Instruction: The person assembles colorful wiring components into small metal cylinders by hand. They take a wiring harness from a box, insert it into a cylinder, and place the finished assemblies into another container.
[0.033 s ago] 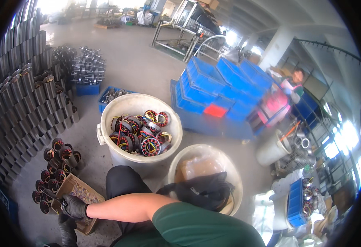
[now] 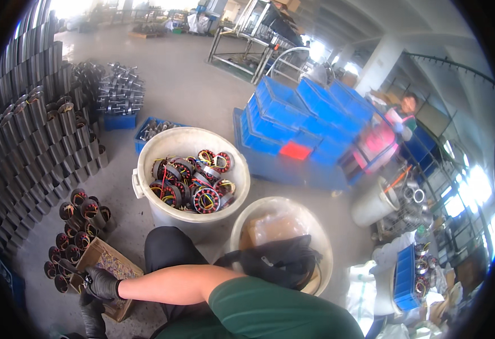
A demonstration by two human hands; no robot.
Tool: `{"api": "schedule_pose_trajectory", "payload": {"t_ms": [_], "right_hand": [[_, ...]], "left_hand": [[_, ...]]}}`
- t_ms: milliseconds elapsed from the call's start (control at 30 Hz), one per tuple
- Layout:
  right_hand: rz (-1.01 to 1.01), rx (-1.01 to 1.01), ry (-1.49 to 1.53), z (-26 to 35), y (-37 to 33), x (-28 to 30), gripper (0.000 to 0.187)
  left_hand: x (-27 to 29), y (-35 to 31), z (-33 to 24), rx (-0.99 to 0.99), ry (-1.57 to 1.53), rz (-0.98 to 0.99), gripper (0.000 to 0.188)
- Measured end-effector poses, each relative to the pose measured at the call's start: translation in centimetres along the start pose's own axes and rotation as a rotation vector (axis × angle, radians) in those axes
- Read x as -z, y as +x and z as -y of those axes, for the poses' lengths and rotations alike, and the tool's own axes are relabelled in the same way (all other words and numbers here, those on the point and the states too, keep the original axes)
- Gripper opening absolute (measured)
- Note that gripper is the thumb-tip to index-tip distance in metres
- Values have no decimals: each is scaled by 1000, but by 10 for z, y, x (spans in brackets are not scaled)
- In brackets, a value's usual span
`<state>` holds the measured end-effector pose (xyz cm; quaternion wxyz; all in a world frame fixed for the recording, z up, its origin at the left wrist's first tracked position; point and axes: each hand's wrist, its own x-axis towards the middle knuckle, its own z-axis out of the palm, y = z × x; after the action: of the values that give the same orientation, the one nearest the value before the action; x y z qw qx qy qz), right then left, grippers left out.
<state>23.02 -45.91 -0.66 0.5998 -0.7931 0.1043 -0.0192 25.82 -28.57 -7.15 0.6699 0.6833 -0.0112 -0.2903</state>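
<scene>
1. The left hand's (image 2: 93, 317) grip is unclear; its forearm is cut off below.
2. The right hand (image 2: 103, 284) partly hides a dark tool (image 2: 70, 266).
3. Scraps (image 2: 112, 264) in the wooden box (image 2: 122, 257): too small to identify.
4. Blue crates (image 2: 281, 104) and a co-worker (image 2: 380, 146) are blurred.

Large, workshop-type rm. Flr (image 2: 179, 73) plain grey, mid-tone nr ctr, washed out pale toward far lt, where strong light floods in. White column (image 2: 380, 65) upper rt, tilted in view (lens bend, approx.), runs up to pale ceiling (image 2: 428, 22) w/ broad bands that look curved. Dark rail (image 2: 448, 66) crosses below ceiling, rt side. Windows (image 2: 476, 189) at far rt v. bright, blown out, w/ dark bars across. Metal rack (image 2: 264, 63), upper ctr, stands on flr: light-col. frame, open sides, legs visible. Bright patch (image 2: 317, 52) just rt of it, window or door, can't tell. Far-bkgd furniture too small/hazy to ID.
</scene>
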Motion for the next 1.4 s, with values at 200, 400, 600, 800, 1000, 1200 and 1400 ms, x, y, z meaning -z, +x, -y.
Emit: {"api": "schedule_pose_trajectory", "payload": {"t_ms": [200, 400, 600, 800, 1000, 1200, 1400], "right_hand": [[-13, 69, -36, -4, 3, 5, 22], [62, 130, -170, -2, 0, 15, 22], [-95, 168, -207, -5, 17, 21, 19], [-92, 73, -105, -22, 23, 7, 29], [-239, 36, -102, -26, 35, 9, 25], [-74, 158, -358, -7, 10, 41, 21], [-221, 276, -278, -33, 50, 34, 30]], "left_hand": [[9, 9, 18, -27, -1, -42, 14], [-23, -19, -22, -106, 197, 24, 12], [-29, -41, -49, 225, -46, -33, 11], [-19, -40, -35, 173, -103, 31, 20], [-22, -24, -5, 0, -75, -135, 35], [-55, -37, -24, -197, 1289, 181, 34], [0, -6, 35, -111, 671, 111, 22]]}}
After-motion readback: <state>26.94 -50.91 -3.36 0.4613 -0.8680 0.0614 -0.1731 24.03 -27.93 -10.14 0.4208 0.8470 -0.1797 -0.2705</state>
